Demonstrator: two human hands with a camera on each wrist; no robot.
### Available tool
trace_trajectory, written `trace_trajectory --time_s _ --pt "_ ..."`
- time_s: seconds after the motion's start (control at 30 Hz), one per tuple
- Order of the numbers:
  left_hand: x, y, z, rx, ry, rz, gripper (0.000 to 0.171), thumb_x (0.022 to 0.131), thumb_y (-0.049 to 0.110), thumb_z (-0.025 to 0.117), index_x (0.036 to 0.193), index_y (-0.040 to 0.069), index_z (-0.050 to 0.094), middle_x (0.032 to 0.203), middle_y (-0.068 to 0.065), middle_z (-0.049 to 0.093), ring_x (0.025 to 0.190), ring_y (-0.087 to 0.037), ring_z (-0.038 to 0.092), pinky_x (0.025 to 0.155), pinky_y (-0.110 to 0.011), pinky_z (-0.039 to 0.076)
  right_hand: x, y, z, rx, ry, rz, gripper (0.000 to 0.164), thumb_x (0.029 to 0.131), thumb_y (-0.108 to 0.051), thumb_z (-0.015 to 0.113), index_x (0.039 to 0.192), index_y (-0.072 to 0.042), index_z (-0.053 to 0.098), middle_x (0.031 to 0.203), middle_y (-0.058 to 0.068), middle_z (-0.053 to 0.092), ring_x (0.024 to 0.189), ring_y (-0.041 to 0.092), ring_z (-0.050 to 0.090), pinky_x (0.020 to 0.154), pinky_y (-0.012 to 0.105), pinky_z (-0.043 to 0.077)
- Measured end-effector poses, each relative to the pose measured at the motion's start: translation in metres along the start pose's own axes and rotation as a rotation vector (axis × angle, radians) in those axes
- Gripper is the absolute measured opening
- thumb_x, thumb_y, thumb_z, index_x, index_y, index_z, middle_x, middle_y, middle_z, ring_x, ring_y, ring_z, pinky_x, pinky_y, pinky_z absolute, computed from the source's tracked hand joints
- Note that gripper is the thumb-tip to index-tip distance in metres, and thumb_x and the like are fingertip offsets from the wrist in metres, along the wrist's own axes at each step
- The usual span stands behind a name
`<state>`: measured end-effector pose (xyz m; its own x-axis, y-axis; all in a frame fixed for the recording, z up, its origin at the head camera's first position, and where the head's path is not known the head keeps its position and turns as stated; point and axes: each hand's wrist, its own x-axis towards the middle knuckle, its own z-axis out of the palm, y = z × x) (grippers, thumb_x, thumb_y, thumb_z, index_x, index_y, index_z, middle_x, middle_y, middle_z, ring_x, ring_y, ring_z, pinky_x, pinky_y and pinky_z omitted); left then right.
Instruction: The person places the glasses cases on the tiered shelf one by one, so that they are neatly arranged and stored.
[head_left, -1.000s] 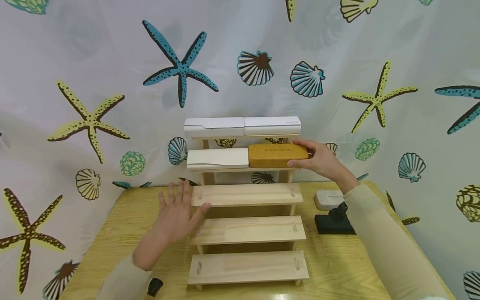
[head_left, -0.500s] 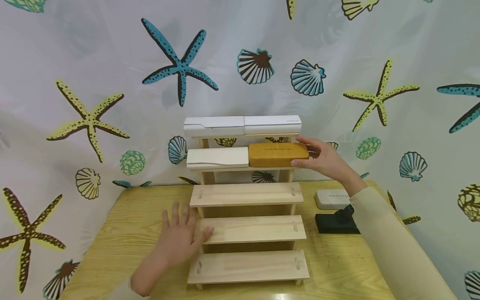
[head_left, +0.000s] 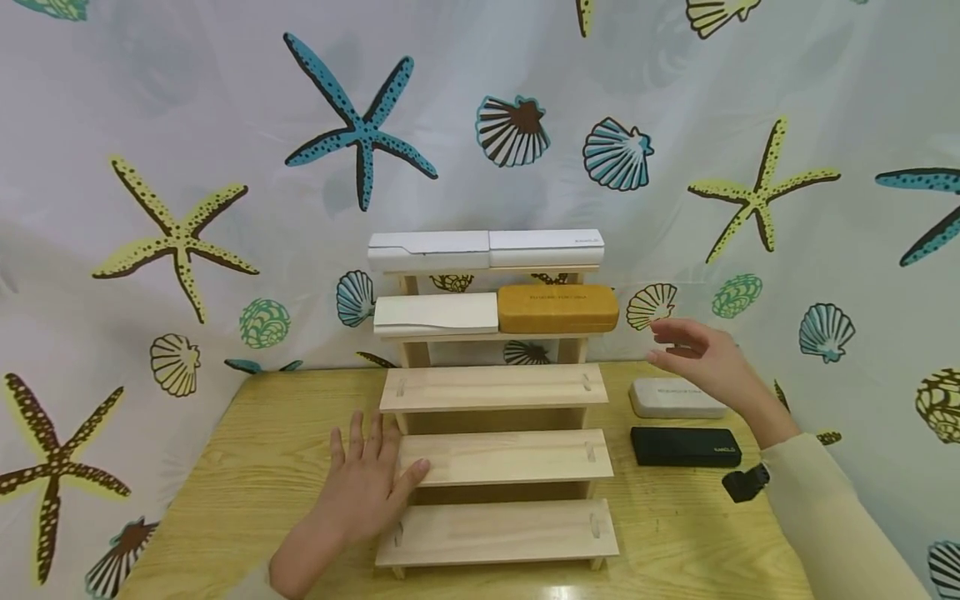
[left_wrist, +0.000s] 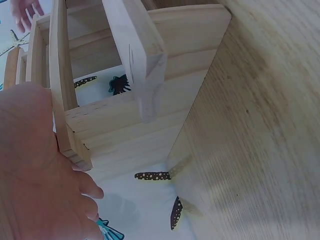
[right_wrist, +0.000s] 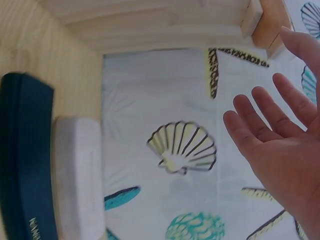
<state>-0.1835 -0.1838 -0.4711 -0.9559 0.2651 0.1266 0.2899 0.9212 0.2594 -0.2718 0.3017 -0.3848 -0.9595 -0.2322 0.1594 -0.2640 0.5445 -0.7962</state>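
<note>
A mustard-yellow glasses case [head_left: 558,308] lies on the right half of the second-highest shelf of a stepped wooden rack [head_left: 495,387]. Beside it on the left is a white case [head_left: 435,315]. To the right of the rack, my right hand [head_left: 705,362] hangs in the air, away from the yellow case. Its fingers are loosely bent and hold nothing, as the right wrist view shows too. My left hand [head_left: 363,487] is spread at the rack's left side, its thumb over the second shelf from the bottom. In the left wrist view that hand [left_wrist: 40,170] lies against the rack's edge.
Two white cases [head_left: 429,252] fill the top shelf. The lower shelves are bare wood. Right of the rack, a light grey case [head_left: 675,404] and a black case [head_left: 682,447] lie on the wooden table [head_left: 285,417]. A patterned curtain [head_left: 495,50] hangs behind.
My right hand has let go of the yellow case's right end and drawn back right and down. The case stays on its shelf. My left hand has slid down along the rack.
</note>
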Motion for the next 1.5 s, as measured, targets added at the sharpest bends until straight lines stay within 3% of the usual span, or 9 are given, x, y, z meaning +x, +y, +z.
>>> trace_trajectory --time_s 0.23,0.53,0.7,0.8,1.03,1.27,1.5 --pt "0.0 -0.001 0.004 -0.015 0.009 -0.001 0.084 0.11 0.06 0.04 0.158 -0.009 0.039 0.168 -0.037 0.019 0.158 -0.06 0.005 0.118 -0.083 0.003 -0.034 0.038 -0.006 -0.032 0.02 0.049 0.063 0.104 -0.032 0.069 0.157 -0.005 0.047 0.154 0.023 0.054 0.138 0.045 0.056 0.093 0.007 0.047" --pt "0.0 0.001 0.002 -0.018 0.017 -0.001 0.083 0.11 0.059 0.04 0.157 -0.009 0.039 0.168 -0.037 0.019 0.158 -0.06 0.006 0.118 -0.083 0.004 -0.062 0.084 -0.004 -0.03 0.046 0.156 0.067 0.104 -0.039 0.068 0.158 -0.007 0.046 0.156 0.024 0.051 0.138 0.044 0.054 0.089 0.013 0.051" --pt "0.0 0.0 0.003 -0.015 0.014 0.0 0.083 0.11 0.059 0.04 0.158 -0.008 0.038 0.169 -0.037 0.019 0.158 -0.059 0.006 0.118 -0.083 0.004 -0.075 0.103 -0.003 -0.039 0.044 0.203 0.071 0.104 -0.042 0.068 0.16 -0.007 0.042 0.159 0.024 0.048 0.141 0.045 0.051 0.098 0.035 0.058" --pt "0.0 0.0 0.004 -0.012 0.017 -0.002 0.083 0.11 0.059 0.041 0.158 -0.009 0.039 0.169 -0.037 0.018 0.158 -0.059 0.007 0.118 -0.083 0.004 -0.08 0.113 -0.002 -0.046 0.053 0.228 0.073 0.103 -0.043 0.069 0.16 -0.006 0.042 0.16 0.025 0.046 0.142 0.046 0.049 0.102 0.049 0.057" --pt "0.001 -0.001 0.006 -0.011 0.025 -0.004 0.082 0.11 0.058 0.041 0.157 -0.009 0.039 0.168 -0.037 0.02 0.158 -0.059 0.008 0.119 -0.083 0.005 -0.09 0.134 0.005 -0.002 0.053 0.291 0.077 0.103 -0.041 0.07 0.161 -0.003 0.038 0.163 0.028 0.04 0.146 0.051 0.042 0.106 0.066 0.049" --pt "0.0 -0.001 0.005 -0.013 0.017 -0.004 0.081 0.11 0.057 0.041 0.158 -0.009 0.039 0.169 -0.037 0.019 0.159 -0.059 0.006 0.119 -0.083 0.004 -0.093 0.147 0.008 0.022 0.043 0.349 0.084 0.102 -0.044 0.07 0.165 -0.004 0.032 0.167 0.028 0.034 0.148 0.051 0.04 0.105 0.059 0.053" --pt "-0.001 -0.002 0.004 -0.015 0.016 -0.003 0.082 0.11 0.058 0.041 0.158 -0.009 0.039 0.169 -0.037 0.019 0.158 -0.059 0.006 0.119 -0.083 0.004 -0.093 0.156 0.012 0.017 0.02 0.388 0.089 0.1 -0.048 0.072 0.166 -0.006 0.029 0.17 0.028 0.028 0.15 0.055 0.035 0.114 0.069 0.04"
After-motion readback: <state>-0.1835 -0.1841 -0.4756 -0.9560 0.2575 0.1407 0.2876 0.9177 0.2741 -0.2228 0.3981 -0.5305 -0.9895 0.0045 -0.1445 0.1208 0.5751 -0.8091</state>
